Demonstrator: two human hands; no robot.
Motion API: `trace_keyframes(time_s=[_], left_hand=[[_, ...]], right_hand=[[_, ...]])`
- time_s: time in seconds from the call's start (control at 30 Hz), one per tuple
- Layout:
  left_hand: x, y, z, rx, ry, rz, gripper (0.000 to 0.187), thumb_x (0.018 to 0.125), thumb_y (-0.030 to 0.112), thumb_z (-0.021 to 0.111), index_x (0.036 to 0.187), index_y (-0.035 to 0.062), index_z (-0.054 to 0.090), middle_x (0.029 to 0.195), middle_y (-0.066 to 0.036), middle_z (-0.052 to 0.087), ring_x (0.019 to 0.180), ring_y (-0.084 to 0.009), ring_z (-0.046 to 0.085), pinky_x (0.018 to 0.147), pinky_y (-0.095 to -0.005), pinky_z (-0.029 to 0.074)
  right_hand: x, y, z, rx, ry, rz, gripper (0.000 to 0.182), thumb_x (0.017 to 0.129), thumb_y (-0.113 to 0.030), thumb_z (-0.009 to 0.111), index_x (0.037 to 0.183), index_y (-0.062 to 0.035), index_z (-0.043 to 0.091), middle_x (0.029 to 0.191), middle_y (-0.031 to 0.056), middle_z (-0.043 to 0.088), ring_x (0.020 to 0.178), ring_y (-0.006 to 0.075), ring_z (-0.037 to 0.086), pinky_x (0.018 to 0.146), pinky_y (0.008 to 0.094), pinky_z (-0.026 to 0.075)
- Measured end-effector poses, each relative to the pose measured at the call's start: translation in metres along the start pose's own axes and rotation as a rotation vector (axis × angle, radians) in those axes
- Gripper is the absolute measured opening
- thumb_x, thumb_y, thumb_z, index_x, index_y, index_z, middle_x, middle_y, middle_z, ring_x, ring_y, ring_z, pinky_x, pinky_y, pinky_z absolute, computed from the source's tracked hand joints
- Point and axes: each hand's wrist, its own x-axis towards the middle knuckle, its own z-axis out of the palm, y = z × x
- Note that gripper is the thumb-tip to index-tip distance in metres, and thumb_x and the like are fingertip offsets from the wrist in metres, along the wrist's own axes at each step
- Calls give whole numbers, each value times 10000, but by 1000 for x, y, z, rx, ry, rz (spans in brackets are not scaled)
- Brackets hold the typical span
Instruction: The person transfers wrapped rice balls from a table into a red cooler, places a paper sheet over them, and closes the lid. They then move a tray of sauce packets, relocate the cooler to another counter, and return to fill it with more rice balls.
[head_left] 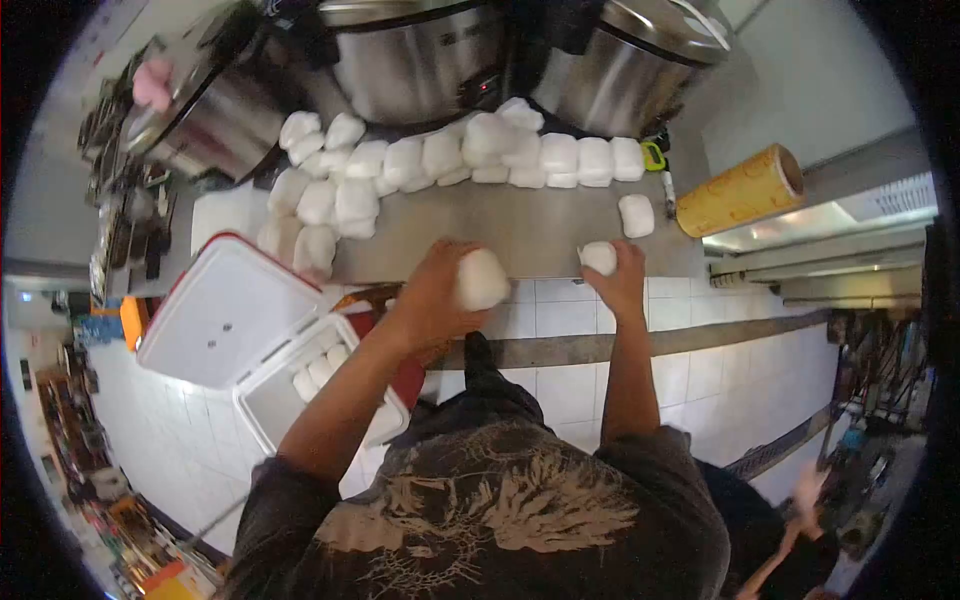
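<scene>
My left hand [438, 285] is closed round a white rice packet [483, 280] just off the counter's front edge; it is slightly blurred. In my right hand [622, 284], a smaller-looking white rice packet [599, 258] is gripped at the same edge. Beyond that hand, a single rice packet [636, 215] lies on the steel counter [480, 220]. Rows of similar rice packets [403, 160] are piled along the back and left of the counter. Below my left forearm, an open cooler box [262, 405] holds several white packets [320, 373], partly hidden by the arm.
Large steel cookers [415, 70] stand behind the packets. A yellow roll of wrap [740, 190] lies at the counter's right end beside a yellow-green handled tool [653, 156]. The cooler's raised lid [225, 315] leans towards the counter. Another person's arm [790, 540] shows at lower right.
</scene>
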Motion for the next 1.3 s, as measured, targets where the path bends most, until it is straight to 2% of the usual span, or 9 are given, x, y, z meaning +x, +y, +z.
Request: trace_keyframes(time_s=[0.17,0.33,0.5,0.6,0.77,0.9,1.07,1.2,1.3], left_hand=[[187,27,106,644,-328,496,710,573,169,851,1224,3,622,1434,-227,423,1302,-385,463,1096,-453,404],[292,60,190,1104,-665,860,673,535,255,883,1191,214,740,1593,-185,286,1484,-397,254,1139,-611,286],[316,35,244,1160,-911,734,732,464,336,885,1182,293,746,1573,-150,302,1423,-478,289,1080,-646,341],[299,48,215,1096,-961,597,736,471,331,875,1192,277,737,1458,-164,399,1281,-457,431,1018,-591,438],[235,-27,151,422,-645,369,840,531,412,876,1308,197,641,1507,-166,373,1358,-397,388,1130,-527,359],[77,-28,-4,-190,-465,221,777,556,358,903,1253,123,654,1414,-217,447,1316,-381,436,1083,-469,401],[-164,-49,-154,-285,-183,-245,708,629,245,868,1275,70,638,1253,-155,575,1248,-285,514,1060,-421,412],[-280,-81,-132,-377,372,-991,631,677,280,862,1252,92,681,1190,-93,637,1141,-245,580,1012,-351,445],[-311,-123,-98,-618,595,-1243,646,773,372,780,1348,147,591,1205,-52,640,1082,-195,574,917,-368,431]], right_hand=[[-84,1,-55,1302,-10,521,762,681,-209,806,1359,-58,493,1227,125,609,1167,267,583,983,364,494],[-164,27,-75,1362,34,573,808,665,-205,790,1373,-19,446,1267,148,574,1163,300,583,967,401,501],[-199,36,-74,1469,-15,618,864,651,-279,831,1374,-30,428,1279,157,545,1182,320,564,930,432,520],[-192,24,-67,1544,-12,638,836,678,-288,820,1370,-31,427,1294,159,539,1173,325,563,960,439,509],[-173,23,-51,1590,-124,593,889,711,-364,831,1420,-35,408,1370,190,497,1311,355,484,1070,500,451],[-125,-63,-54,1618,-509,362,931,660,-384,865,1404,-45,421,1444,211,453,1329,372,471,1085,499,432],[-100,-172,0,1425,-1133,173,995,593,-356,911,1413,-53,436,1416,122,505,1275,266,520,1046,419,454],[-141,-286,56,1106,-1406,235,858,648,-255,894,1381,-45,500,1357,137,536,1227,247,542,999,377,478],[-191,-342,139,854,-1369,201,829,682,-225,867,1406,-49,503,1310,179,556,1239,256,532,971,375,495]])
